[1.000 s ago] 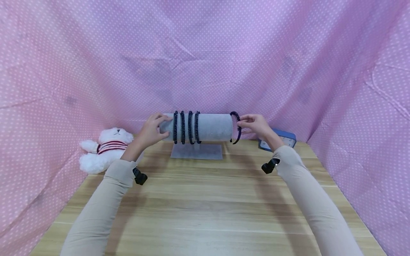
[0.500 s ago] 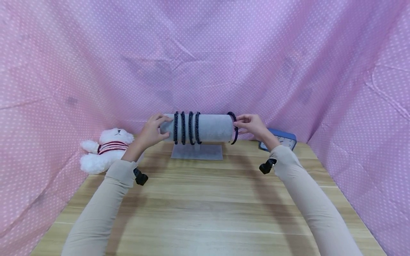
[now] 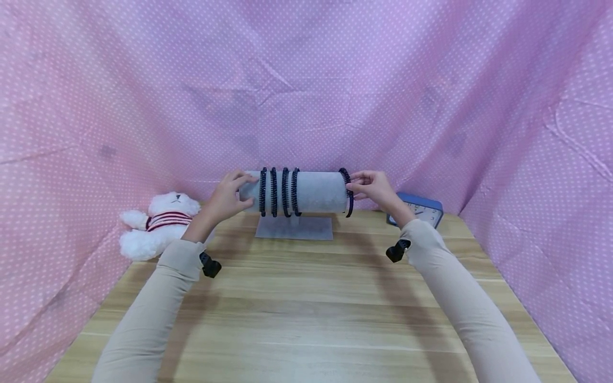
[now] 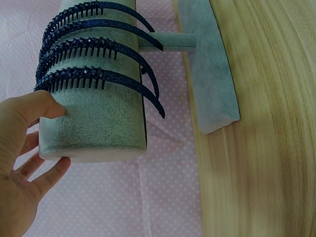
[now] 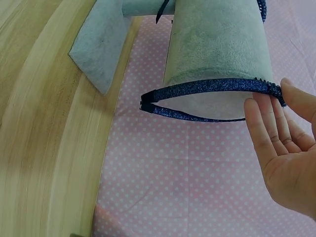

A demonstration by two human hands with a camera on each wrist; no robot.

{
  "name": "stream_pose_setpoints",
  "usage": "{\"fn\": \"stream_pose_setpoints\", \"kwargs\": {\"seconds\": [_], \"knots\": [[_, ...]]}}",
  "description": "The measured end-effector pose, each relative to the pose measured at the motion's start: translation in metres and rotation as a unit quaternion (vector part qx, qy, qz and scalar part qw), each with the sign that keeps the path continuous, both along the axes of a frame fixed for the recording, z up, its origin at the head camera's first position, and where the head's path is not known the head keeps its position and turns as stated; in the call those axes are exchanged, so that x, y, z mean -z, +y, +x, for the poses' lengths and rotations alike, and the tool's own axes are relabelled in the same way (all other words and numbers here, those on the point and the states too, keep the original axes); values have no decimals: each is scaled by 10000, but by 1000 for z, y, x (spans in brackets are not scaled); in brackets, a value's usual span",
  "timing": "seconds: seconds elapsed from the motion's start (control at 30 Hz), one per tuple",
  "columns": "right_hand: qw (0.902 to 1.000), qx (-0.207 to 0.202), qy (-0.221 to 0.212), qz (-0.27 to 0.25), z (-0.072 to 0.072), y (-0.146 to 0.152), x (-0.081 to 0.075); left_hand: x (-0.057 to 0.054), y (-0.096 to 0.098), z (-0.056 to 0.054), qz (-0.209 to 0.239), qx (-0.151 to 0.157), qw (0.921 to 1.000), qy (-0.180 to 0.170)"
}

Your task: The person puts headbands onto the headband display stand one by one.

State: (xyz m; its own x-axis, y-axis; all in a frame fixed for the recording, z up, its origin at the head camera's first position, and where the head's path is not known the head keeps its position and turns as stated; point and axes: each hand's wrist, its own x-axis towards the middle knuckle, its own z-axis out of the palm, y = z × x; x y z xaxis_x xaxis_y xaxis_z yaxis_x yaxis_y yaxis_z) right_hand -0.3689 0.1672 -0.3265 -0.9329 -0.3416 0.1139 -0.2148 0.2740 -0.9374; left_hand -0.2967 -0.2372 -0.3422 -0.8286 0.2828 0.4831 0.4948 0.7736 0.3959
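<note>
A grey velvety headband stand [image 3: 321, 191] has a horizontal roll on a short post and a flat base [image 3: 313, 230]. Several dark blue toothed headbands, among them this one [image 4: 126, 81], sit round the roll's left half. My left hand [image 3: 224, 196] grips the roll's left end, thumb on the side and fingers spread about the end. At the right end, my right hand [image 3: 377, 190] pinches another glittery blue headband [image 5: 207, 88] at its beaded, toothed top. That headband overlaps the roll's end face in the right wrist view, its two tips close together.
A white plush bear [image 3: 170, 226] in a striped top leans at the back left, beside my left forearm. Behind my right wrist is a blue clock [image 3: 428, 208]. Pink dotted cloth [image 3: 306, 96] hangs around the wooden table [image 3: 297, 298].
My right hand has moved left with the headband, bringing it from beyond the roll up to its right end. The left hand has stayed in place on the stand.
</note>
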Motion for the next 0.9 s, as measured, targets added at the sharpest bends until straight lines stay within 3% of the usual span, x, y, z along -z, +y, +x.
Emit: {"fn": "stream_pose_setpoints", "kwargs": {"seconds": [0.7,0.9], "knots": [[9988,-42,302,376,5,-5,-1,-2,0,1,-14,-96,9998,-182],[9958,-433,495,642,0,-1,1,-2,0,0,0,-108,9997,-222]]}}
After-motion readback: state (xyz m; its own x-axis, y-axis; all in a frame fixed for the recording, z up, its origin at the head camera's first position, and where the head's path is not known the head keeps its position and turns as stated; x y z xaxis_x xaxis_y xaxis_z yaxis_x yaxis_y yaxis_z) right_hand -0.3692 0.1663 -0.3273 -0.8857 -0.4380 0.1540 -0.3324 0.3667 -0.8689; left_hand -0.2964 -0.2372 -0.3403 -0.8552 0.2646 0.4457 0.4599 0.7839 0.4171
